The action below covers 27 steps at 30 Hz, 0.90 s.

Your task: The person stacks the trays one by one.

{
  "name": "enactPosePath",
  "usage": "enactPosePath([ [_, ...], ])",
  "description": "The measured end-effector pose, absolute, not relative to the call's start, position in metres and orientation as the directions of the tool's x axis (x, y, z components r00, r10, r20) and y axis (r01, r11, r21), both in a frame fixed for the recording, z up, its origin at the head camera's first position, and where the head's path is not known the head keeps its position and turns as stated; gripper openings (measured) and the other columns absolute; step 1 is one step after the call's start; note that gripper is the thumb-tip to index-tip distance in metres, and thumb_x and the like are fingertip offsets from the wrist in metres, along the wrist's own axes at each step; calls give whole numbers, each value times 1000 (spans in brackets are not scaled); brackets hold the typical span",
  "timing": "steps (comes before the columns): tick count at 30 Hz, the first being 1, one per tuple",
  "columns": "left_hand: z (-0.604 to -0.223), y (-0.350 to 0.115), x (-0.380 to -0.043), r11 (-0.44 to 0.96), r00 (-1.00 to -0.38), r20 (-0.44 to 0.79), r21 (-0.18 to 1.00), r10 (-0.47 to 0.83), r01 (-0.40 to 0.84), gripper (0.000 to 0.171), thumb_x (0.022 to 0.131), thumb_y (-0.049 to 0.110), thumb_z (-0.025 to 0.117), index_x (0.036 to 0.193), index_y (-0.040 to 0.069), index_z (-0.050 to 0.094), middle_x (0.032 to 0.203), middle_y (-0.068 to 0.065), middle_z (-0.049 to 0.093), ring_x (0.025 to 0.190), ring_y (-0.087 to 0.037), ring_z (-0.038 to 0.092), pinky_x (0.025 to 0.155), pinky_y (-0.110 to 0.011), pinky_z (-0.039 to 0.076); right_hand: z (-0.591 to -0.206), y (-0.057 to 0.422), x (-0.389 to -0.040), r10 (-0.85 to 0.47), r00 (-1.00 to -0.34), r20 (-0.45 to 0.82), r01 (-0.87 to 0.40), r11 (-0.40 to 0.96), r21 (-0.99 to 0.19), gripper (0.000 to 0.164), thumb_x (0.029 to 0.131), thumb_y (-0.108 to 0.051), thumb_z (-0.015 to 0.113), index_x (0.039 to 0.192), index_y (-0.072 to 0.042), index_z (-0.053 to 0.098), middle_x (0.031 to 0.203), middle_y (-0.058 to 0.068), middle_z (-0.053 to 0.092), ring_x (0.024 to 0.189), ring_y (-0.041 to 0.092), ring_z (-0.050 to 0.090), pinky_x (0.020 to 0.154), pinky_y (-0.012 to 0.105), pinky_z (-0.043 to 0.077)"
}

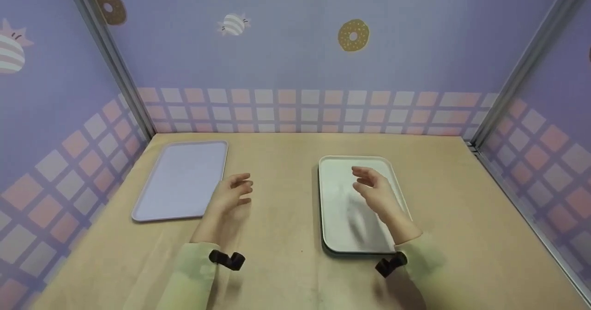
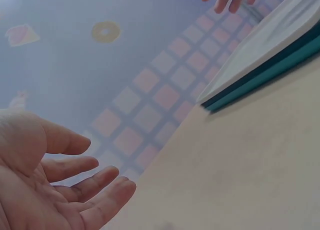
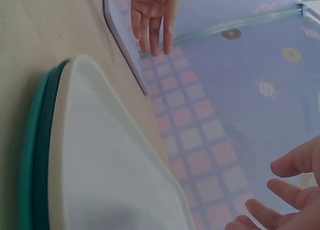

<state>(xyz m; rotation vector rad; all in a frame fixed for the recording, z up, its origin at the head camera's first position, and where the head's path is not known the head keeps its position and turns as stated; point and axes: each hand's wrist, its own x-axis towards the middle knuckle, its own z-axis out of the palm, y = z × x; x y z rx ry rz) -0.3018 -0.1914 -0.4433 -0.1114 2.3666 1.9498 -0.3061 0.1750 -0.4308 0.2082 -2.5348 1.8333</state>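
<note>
A lavender tray (image 1: 184, 176) lies flat at the left of the table. My left hand (image 1: 231, 194) hovers by its right edge, fingers loosely bent and holding nothing. On the right, a white tray (image 1: 339, 208) tops a stack, with green trays (image 3: 35, 140) beneath it. My right hand (image 1: 376, 190) is held above the white tray, its fingers relaxed and nothing in them. The left wrist view shows the left palm (image 2: 45, 185) with the fingers apart. Both wrists carry a small black camera over light green sleeves.
The wooden table (image 1: 277, 236) stretches between the lavender tray and the stack. Patterned purple walls (image 1: 286, 60) enclose it at the back and both sides, with metal posts (image 1: 108, 56) at the corners.
</note>
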Motion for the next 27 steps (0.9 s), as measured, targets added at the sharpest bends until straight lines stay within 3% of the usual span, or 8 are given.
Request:
enactPosePath([
  [5, -433, -231, -298, 225, -991, -105, 967, -83, -122, 50, 106, 9, 51, 153, -5, 40, 151, -29, 48, 133, -38, 54, 103, -38, 57, -427, 135, -308, -148, -985, 88, -124, 262, -957, 45, 99, -1, 57, 143, 1, 55, 147, 24, 56, 135, 43, 54, 103, 47, 52],
  [10, -428, -266, -298, 258, -972, -88, 955, -219, -145, 49, 105, 9, 53, 150, -8, 43, 147, -29, 51, 114, -23, 62, 86, -24, 61, -428, 93, -306, -228, -970, 82, -139, 246, -959, 42, 99, -2, 57, 141, 0, 57, 143, 23, 59, 129, 40, 60, 93, 39, 55],
  [14, -426, -291, -297, 264, -947, -75, 951, -314, -163, 48, 105, 8, 52, 149, -8, 45, 145, -28, 53, 97, -7, 61, 78, -16, 59, -430, 62, -304, -304, -952, 38, -113, 232, -966, 43, 100, -5, 57, 143, -2, 56, 145, 23, 58, 131, 39, 59, 100, 46, 56],
  [17, -426, -308, -293, 254, -922, -75, 950, -380, -182, 47, 105, 8, 51, 150, -6, 46, 145, -26, 53, 94, -3, 59, 76, -14, 57, -432, 40, -304, -342, -940, -7, -64, 194, -979, 44, 100, -6, 57, 144, -2, 54, 146, 23, 56, 134, 39, 56, 107, 54, 52],
  [23, -432, -338, -288, 278, -863, -72, 930, -501, -240, 47, 106, 13, 48, 150, -2, 48, 149, -23, 52, 120, -21, 57, 78, -11, 50, -437, 1, -309, -341, -936, -84, 42, 129, -991, 45, 100, -7, 58, 144, -2, 54, 146, 21, 57, 136, 37, 56, 112, 57, 48],
  [27, -437, -354, -284, 291, -815, -53, 919, -577, -265, 48, 104, 11, 45, 150, -3, 47, 151, -25, 49, 138, -35, 48, 98, -27, 49, -443, -20, -310, -342, -930, -134, 109, 92, -990, 46, 98, -7, 60, 143, -2, 55, 146, 21, 57, 133, 35, 58, 112, 56, 49],
])
